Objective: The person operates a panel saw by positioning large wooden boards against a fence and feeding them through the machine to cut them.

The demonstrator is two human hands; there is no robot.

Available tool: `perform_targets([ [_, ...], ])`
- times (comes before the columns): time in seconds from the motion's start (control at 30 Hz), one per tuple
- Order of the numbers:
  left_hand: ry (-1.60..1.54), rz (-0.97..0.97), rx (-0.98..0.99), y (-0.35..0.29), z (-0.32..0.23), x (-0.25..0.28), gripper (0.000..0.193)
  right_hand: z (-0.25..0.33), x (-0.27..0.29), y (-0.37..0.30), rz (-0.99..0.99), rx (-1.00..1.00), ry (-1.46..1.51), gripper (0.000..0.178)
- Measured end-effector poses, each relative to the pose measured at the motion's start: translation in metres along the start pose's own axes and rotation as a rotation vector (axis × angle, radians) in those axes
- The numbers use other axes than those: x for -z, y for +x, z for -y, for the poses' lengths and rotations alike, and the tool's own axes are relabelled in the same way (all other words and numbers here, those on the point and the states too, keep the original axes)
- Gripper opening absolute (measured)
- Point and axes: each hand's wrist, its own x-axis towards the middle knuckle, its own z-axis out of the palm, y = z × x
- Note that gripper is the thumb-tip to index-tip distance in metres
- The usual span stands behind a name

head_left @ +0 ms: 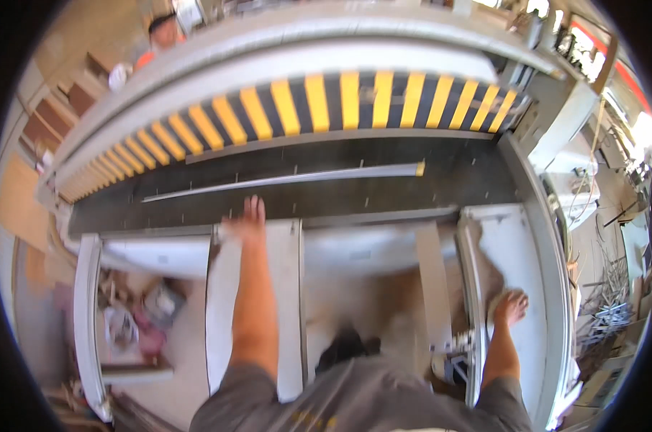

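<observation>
A long, thin silver strip [304,177] with a yellowish right end lies on the dark bed [218,209] of a large machine. My left hand [250,219] reaches forward to the front edge of that bed, a little short of the strip. Its fingers are stretched and somewhat blurred, with nothing in them. Off to the right, my right hand [511,307] is over the pale right support arm [517,252] of the machine. Its fingers look apart and empty; whether the palm touches the surface I cannot tell.
A black-and-yellow striped beam [347,101] spans the machine behind the bed. Pale support arms [286,309] stick out toward me, with gaps between them. Scrap strips [610,309] lie piled on the floor at right. Beyond the machine, at the far left, is another person [164,34].
</observation>
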Motion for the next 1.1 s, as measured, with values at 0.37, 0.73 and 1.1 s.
perform_targets([
  [0.37,1.889,0.324,-1.274,0.023,0.087,-0.056,0.033,-0.001,-0.019,0.010,-0.017,-0.031,-0.022,0.070],
  [0.73,2.563,0.501,-0.480,0.067,0.159,-0.029,0.071,-0.002,-0.021,0.016,-0.035,-0.001,0.059,0.065],
  [1.1,2.478,1.030,-0.517,-0.050,0.075,0.002,0.025,0.006,-0.002,0.008,-0.033,-0.041,0.060,0.065],
])
